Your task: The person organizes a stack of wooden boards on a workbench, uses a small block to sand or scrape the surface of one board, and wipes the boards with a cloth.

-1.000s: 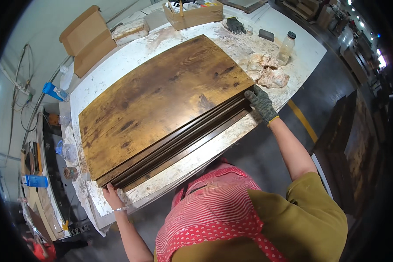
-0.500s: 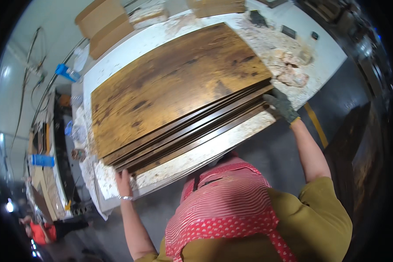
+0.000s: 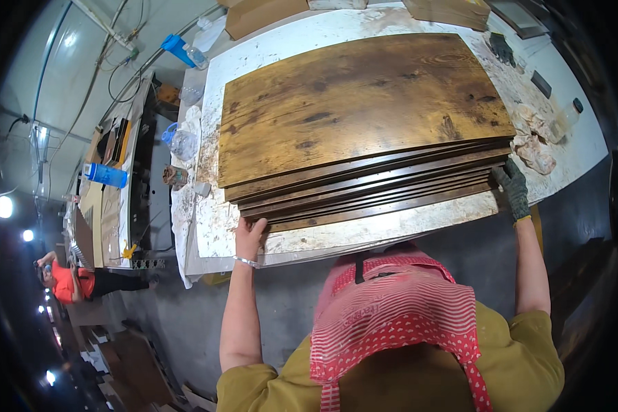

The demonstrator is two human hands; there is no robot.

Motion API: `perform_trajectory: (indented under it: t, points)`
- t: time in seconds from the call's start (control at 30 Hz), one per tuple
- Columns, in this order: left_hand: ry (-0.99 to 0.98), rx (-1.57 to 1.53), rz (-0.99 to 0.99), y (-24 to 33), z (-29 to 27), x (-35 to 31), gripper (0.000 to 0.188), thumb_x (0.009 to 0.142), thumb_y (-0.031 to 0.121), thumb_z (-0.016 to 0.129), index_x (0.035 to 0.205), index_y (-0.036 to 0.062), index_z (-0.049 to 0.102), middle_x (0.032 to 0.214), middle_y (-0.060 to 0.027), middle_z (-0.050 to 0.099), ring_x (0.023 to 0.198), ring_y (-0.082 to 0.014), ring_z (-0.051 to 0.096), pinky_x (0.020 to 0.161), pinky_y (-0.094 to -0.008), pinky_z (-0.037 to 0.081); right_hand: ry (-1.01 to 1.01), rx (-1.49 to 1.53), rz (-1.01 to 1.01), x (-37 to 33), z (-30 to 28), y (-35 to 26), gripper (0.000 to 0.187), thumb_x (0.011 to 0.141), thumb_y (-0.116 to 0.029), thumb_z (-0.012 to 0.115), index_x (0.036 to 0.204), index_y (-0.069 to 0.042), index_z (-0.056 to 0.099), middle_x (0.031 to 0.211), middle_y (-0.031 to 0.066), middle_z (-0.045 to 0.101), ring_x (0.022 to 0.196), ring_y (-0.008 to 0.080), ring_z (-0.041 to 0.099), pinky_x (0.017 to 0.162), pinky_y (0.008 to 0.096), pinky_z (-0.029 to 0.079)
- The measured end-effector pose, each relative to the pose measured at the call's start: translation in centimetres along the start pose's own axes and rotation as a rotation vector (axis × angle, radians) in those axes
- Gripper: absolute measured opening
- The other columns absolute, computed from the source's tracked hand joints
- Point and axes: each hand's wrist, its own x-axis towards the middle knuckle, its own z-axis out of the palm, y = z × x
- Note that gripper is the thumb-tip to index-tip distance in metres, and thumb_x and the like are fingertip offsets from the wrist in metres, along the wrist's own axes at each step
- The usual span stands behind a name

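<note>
A stack of brown wood-grain boards [image 3: 364, 110] lies on a white, stained worktable [image 3: 384, 233]. The lower boards' near edges stick out unevenly below the top board. My bare left hand [image 3: 250, 235], with a band at its wrist, grips the lower boards at the near left corner, thumb along the front edge and the other fingers partly hidden. At the near right corner, my right hand [image 3: 513, 184] in a dark knitted glove holds the ends of the lower boards; its fingertips are partly hidden.
Right of the boards lie a crumpled cloth [image 3: 534, 152], a clear bottle [image 3: 568, 118], a dark block [image 3: 541, 84] and a dark glove [image 3: 501, 48]. Cardboard boxes [image 3: 268, 15] stand at the back. A jar [image 3: 175, 176] stands left. A person in orange [image 3: 75, 280] is farther off.
The view has turned, so the table and boards now appear farther right and more level. Both hands remain at the stack's near corners.
</note>
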Motion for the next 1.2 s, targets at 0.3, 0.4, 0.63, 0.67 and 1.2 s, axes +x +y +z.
perform_trajectory:
  t: [0.3, 0.4, 0.63, 0.67, 1.2]
  points:
    - [0.132, 0.094, 0.074, -0.3, 1.0, 0.7, 0.029, 0.079, 0.002, 0.063, 0.106, -0.0054, 0.056, 0.096, -0.0074, 0.064, 0.084, -0.0107, 0.057, 0.076, -0.0225, 0.044, 0.112, -0.104, -0.038, 1.5, 0.2, 2.2, 0.049, 0.075, -0.023, 0.074, 0.111, 0.005, 0.056, 0.105, 0.0139, 0.062, 0.094, 0.0195, 0.057, 0.083, 0.0298, 0.045]
    - [0.080, 0.113, 0.100, -0.6, 0.9, 0.9, 0.028, 0.081, 0.004, 0.063, 0.106, -0.0047, 0.058, 0.092, -0.0058, 0.064, 0.081, -0.0082, 0.055, 0.072, -0.0217, 0.044, 0.181, -0.195, -0.065, 0.3, 0.6, 0.2, 0.051, 0.074, -0.024, 0.074, 0.112, 0.005, 0.055, 0.104, 0.0136, 0.062, 0.094, 0.0202, 0.058, 0.082, 0.0302, 0.045]
    - [0.067, 0.234, 0.122, -0.6, 0.0, 2.0, 0.026, 0.079, 0.007, 0.062, 0.103, -0.0030, 0.058, 0.093, -0.0081, 0.064, 0.082, -0.0141, 0.057, 0.076, -0.0268, 0.045, 0.077, 0.227, -0.089, -0.5, 1.8, -2.2, 0.040, 0.079, -0.017, 0.068, 0.111, 0.002, 0.056, 0.098, 0.0073, 0.061, 0.087, 0.0153, 0.057, 0.078, 0.0269, 0.046]
    - [0.071, 0.224, 0.122, -0.4, 0.1, 1.9, 0.024, 0.080, 0.007, 0.061, 0.103, -0.0023, 0.058, 0.096, -0.0071, 0.063, 0.084, -0.0130, 0.056, 0.077, -0.0258, 0.045, 0.096, 0.369, -0.062, -0.7, 2.5, -2.3, 0.038, 0.077, -0.015, 0.068, 0.110, 0.002, 0.056, 0.096, 0.0062, 0.061, 0.085, 0.0142, 0.057, 0.076, 0.0262, 0.047]
    - [0.189, 0.079, 0.167, -1.0, 0.9, 2.4, 0.021, 0.082, 0.003, 0.058, 0.102, -0.0043, 0.056, 0.094, -0.0075, 0.062, 0.085, -0.0131, 0.055, 0.076, -0.0235, 0.044, 0.398, -0.119, -0.073, -1.0, 4.0, -3.3, 0.035, 0.070, -0.025, 0.077, 0.090, -0.002, 0.061, 0.083, 0.0073, 0.062, 0.076, 0.0154, 0.056, 0.071, 0.0275, 0.045]
